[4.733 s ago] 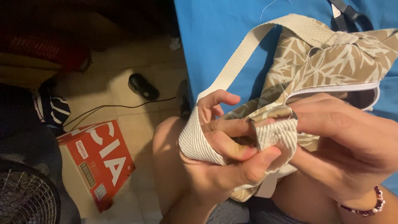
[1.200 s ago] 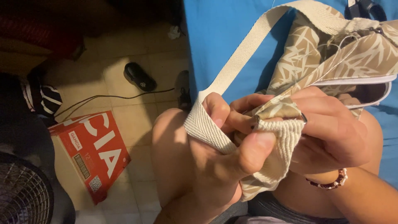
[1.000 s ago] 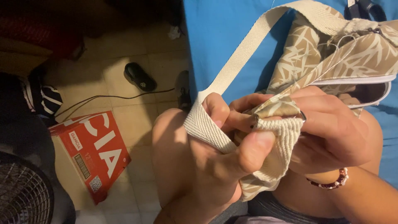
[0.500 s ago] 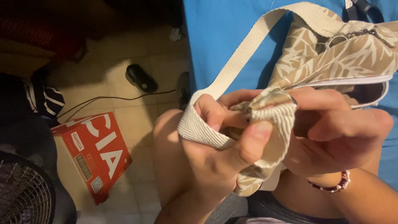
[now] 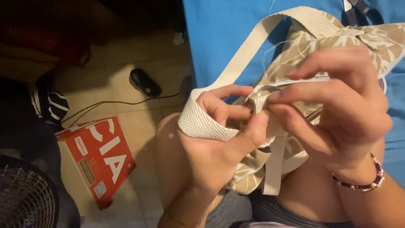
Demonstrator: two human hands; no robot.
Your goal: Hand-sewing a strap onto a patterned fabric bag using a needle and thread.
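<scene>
A beige bag with a pale leaf print (image 5: pixel 337 40) lies across my lap and the blue surface (image 5: pixel 228 29). Its wide cream webbing strap (image 5: pixel 253 46) loops down over my left hand (image 5: pixel 215 147), which pinches the strap and a folded edge of the fabric between thumb and fingers. My right hand (image 5: pixel 337 105), with a bead bracelet at the wrist, pinches the same fabric edge just to the right, fingertips nearly touching the left ones. A loose thread (image 5: pixel 274 44) stands up from the fabric. What the fingertips hold beyond the cloth is too small to tell.
On the tiled floor at the left lie a red cardboard box (image 5: pixel 97 158), a black oval object (image 5: pixel 144 82) with a thin cable, and a striped dark item (image 5: pixel 48 103). A wire fan grille (image 5: pixel 25 198) fills the lower left corner. Black scissor handles (image 5: pixel 363 8) rest on the blue surface.
My right hand has lifted and spread its fingers over the fabric edge. The left hand keeps its hold on the strap, and the view has shifted slightly.
</scene>
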